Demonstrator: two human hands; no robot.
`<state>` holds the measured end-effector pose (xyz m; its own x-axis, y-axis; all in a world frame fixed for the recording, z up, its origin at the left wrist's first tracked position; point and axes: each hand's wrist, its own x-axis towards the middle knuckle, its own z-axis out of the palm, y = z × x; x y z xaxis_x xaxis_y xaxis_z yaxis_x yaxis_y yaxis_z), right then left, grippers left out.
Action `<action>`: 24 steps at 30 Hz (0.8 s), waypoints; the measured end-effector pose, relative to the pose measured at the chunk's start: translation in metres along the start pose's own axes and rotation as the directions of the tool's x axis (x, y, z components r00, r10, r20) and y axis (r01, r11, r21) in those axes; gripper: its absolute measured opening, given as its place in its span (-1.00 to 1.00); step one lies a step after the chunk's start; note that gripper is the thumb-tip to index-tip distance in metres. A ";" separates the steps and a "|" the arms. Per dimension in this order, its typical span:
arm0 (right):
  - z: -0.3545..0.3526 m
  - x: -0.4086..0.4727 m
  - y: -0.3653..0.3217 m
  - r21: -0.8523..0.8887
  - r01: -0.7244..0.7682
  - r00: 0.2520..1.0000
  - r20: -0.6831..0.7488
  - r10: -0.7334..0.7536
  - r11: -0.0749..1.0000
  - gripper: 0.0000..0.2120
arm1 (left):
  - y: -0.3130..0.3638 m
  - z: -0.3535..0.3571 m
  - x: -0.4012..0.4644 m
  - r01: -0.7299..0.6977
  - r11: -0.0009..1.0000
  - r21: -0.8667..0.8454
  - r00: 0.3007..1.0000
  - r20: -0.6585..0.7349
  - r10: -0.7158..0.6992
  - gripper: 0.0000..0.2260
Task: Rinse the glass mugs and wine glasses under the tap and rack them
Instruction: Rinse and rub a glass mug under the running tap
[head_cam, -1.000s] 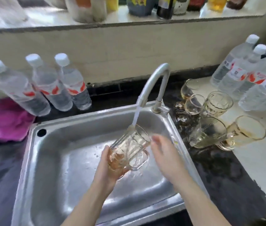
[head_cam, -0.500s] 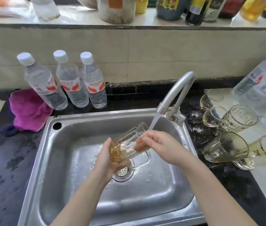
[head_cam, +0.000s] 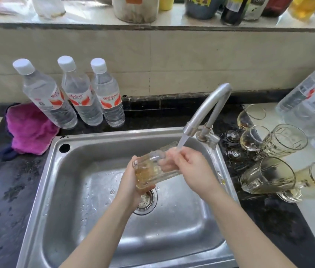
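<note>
Steel sink (head_cam: 102,144): left hand (head_cam: 131,187) grips glass mug (head_cam: 153,168); right hand (head_cam: 193,167) fingers inside; bottle (head_cam: 110,99) labels illegible.

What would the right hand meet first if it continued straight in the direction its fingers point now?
The right hand points left into the glass mug held by the left hand; its fingers seem already inside the mouth, so probably the mug's inner wall.

Brushed stainless-steel sink basin (head_cam: 71,200), satin and water-beaded; matching matt metal gooseneck tap (head_cam: 208,105). Clear ribbed glass mug (head_cam: 152,167), glossy and wet, amber-tinged at its base. Speckled black stone countertop (head_cam: 4,200), wet and shiny. Fuzzy magenta cloth (head_cam: 29,128). Clear glossy plastic water bottles (head_cam: 79,95) with white caps.
</note>
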<state>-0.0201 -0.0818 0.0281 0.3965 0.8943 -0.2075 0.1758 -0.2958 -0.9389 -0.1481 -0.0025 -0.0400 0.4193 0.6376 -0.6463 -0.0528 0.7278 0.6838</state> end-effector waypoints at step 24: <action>-0.023 -0.005 -0.004 -0.481 0.261 0.919 0.390 -0.063 0.837 -0.82 | 0.022 -0.002 -0.001 0.162 0.987 -0.001 0.987 -0.011 -0.162 -0.71</action>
<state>-0.0024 -0.0927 0.0386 0.0015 0.9710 -0.2389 0.6837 -0.1754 -0.7084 -0.1516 0.0127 -0.0250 0.4121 0.5145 -0.7520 0.0151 0.8214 0.5702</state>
